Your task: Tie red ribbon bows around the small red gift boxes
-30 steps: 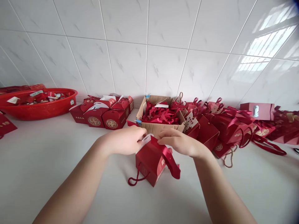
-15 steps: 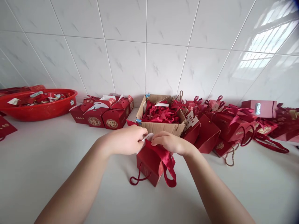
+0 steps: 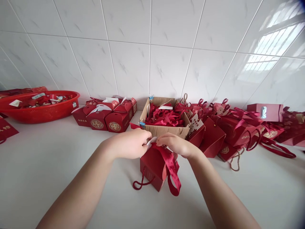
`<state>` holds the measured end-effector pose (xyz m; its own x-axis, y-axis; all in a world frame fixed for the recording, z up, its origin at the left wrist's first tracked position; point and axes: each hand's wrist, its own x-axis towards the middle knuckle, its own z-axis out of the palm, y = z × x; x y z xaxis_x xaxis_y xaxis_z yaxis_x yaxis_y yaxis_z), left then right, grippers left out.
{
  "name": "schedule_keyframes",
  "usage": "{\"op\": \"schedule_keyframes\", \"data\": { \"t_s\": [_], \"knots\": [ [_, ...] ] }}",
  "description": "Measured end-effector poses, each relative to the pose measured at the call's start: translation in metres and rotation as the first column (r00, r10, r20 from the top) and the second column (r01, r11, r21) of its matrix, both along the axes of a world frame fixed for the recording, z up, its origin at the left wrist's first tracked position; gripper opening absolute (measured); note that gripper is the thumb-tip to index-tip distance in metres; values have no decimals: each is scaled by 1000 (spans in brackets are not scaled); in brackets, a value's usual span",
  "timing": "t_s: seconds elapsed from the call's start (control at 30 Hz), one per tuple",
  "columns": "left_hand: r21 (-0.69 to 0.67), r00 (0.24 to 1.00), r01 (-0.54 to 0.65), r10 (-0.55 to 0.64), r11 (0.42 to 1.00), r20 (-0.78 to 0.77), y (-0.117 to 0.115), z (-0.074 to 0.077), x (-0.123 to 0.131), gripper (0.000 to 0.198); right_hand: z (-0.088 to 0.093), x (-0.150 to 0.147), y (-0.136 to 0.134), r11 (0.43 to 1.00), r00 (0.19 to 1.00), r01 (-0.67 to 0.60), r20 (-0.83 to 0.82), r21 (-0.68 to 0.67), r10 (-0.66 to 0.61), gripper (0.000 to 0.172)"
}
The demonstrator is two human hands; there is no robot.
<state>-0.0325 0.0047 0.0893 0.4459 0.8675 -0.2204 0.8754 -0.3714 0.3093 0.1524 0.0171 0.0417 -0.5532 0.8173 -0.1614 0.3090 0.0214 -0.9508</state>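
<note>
A red gift box [image 3: 153,163] with a rope handle [image 3: 143,183] stands upright on the white counter in front of me. At its top, my left hand [image 3: 133,143] pinches the white-backed flap [image 3: 152,140]. My right hand [image 3: 175,143] is closed at the same top edge, its fingers on a red satin ribbon [image 3: 172,168]. The ribbon drapes over the right side of the box, and its loose end hangs down near the counter. My fingertips partly hide where ribbon and flap meet.
Behind the box sits a cardboard carton [image 3: 164,129] full of red ribbons, with blue binder clips on its rim. Several closed red boxes [image 3: 116,122] stand left of it. A red basin [image 3: 45,111] of small packets is farther left. Ribboned gift boxes [image 3: 240,130] crowd the right side.
Both hands stay at the box top. The flap has tipped lower between my fingers, and the ribbon's hanging end has shifted slightly down and right.
</note>
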Motion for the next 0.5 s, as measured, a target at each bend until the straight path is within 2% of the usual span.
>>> {"op": "schedule_keyframes", "data": {
  "t_s": [0.13,0.3,0.5],
  "knots": [
    [-3,1000,-18,18,1000,-18,-2,2,2,17,-1,3,2,999,999,41,-1,14,-41,19],
    [-11,999,-26,26,1000,-36,-2,3,3,14,-2,2,3,999,999,-40,-29,10,40,23],
    [-10,1000,-19,20,1000,12,-4,3,1,16,-4,0,2,999,998,-47,-49,0,47,21]
  ]
}}
